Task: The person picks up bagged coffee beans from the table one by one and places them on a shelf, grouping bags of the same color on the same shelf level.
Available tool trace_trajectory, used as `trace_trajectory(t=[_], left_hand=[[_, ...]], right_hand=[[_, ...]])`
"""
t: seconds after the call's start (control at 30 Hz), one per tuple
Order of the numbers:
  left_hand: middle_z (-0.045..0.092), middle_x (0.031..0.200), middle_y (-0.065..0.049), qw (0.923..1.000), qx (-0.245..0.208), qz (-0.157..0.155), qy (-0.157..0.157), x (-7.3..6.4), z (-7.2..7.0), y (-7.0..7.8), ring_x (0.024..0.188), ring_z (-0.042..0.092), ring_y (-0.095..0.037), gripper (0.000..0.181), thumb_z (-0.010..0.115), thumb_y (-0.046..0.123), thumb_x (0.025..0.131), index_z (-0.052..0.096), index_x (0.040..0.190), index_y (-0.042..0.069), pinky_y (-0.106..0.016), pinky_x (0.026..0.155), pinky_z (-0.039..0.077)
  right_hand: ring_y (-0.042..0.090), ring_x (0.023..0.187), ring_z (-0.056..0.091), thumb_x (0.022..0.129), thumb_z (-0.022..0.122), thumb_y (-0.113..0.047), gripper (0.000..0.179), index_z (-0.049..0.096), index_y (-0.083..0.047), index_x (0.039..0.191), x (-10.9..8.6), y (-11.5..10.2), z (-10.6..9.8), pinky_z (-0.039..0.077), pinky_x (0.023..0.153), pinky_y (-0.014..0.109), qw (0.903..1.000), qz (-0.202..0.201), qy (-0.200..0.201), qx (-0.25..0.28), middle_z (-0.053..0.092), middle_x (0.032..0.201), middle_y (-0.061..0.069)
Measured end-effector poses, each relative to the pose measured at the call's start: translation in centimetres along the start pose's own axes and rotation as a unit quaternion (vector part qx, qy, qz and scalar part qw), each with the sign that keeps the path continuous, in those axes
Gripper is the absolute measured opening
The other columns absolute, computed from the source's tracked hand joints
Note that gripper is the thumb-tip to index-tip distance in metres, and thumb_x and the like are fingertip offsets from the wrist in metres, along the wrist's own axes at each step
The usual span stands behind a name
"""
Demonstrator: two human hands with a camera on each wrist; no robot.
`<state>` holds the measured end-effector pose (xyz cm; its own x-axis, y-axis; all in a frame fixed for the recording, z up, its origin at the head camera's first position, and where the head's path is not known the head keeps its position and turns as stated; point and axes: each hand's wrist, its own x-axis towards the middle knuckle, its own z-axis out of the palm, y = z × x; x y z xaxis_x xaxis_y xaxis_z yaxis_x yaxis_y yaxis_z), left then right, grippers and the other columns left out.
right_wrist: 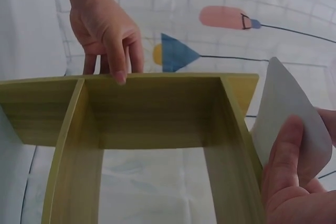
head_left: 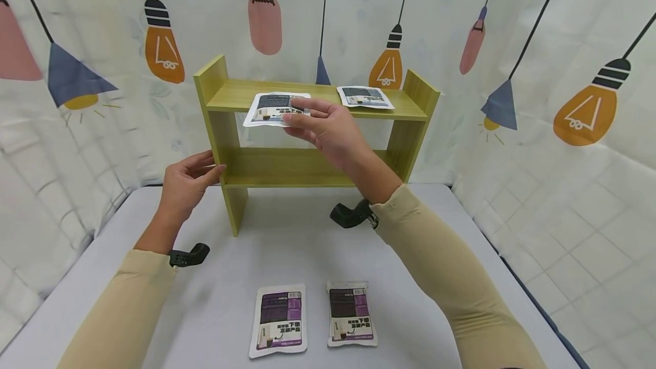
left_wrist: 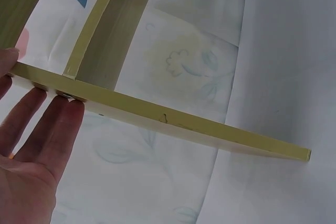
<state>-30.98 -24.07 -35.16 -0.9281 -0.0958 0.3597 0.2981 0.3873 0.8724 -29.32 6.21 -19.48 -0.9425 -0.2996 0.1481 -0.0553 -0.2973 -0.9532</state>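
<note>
My right hand [head_left: 328, 127] pinches a flat white packet [head_left: 263, 108] by its right side, thumb below and fingers above, over the left part of the shelf's top board. From the right wrist view only the packet's plain white back [right_wrist: 286, 98] shows. My left hand [head_left: 187, 184] holds the left side panel of the small wooden shelf [head_left: 302, 164]. In the left wrist view, thumb and fingertips lie on opposite faces of that panel [left_wrist: 157, 114]. A second packet [head_left: 365, 97] lies on the top board at the right.
Two packets with purple and black labels, a left one [head_left: 279, 320] and a right one [head_left: 352, 313], lie on the white table [head_left: 410, 312] in front of the shelf. Behind stands a curtain [head_left: 205, 27] printed with lamps. Each wrist carries a black camera mount [head_left: 351, 215].
</note>
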Motion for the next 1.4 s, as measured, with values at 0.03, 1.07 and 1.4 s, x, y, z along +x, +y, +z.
trace_trajectory(t=[0.03,1.07,1.4], left_hand=[[0.060,0.146,-0.014,1.0000,0.001,-0.001,0.001,0.02,-0.02,-0.03,0.102,0.063,0.011,0.059,0.071,0.041,0.096,0.056,0.149,0.021,-0.008,0.082,0.055],[0.063,0.144,-0.010,0.9996,-0.028,0.001,-0.002,-0.02,0.07,-0.22,0.102,0.065,0.011,0.056,0.074,0.032,0.095,0.057,0.148,0.020,-0.010,0.081,0.057],[0.064,0.141,-0.003,0.9997,-0.024,-0.005,0.000,-0.02,0.06,-0.21,0.104,0.065,0.010,0.060,0.075,0.038,0.094,0.057,0.148,0.020,-0.010,0.081,0.057]], right_hand=[[0.021,0.090,0.074,0.088,0.076,0.004,0.042,0.070,-0.003,0.129,0.02,0.00,0.06,0.062,0.093,0.032,1.0000,0.000,-0.002,0.001,0.066,0.124,0.014],[0.022,0.091,0.078,0.084,0.084,-0.008,0.051,0.068,-0.004,0.132,0.27,-0.07,0.11,0.062,0.092,0.031,0.9922,-0.045,0.006,-0.116,0.071,0.115,0.014],[0.026,0.086,0.079,0.081,0.088,-0.017,0.044,0.075,-0.007,0.121,0.69,0.11,0.22,0.064,0.084,0.030,0.9823,-0.069,0.032,-0.171,0.073,0.106,0.014]])
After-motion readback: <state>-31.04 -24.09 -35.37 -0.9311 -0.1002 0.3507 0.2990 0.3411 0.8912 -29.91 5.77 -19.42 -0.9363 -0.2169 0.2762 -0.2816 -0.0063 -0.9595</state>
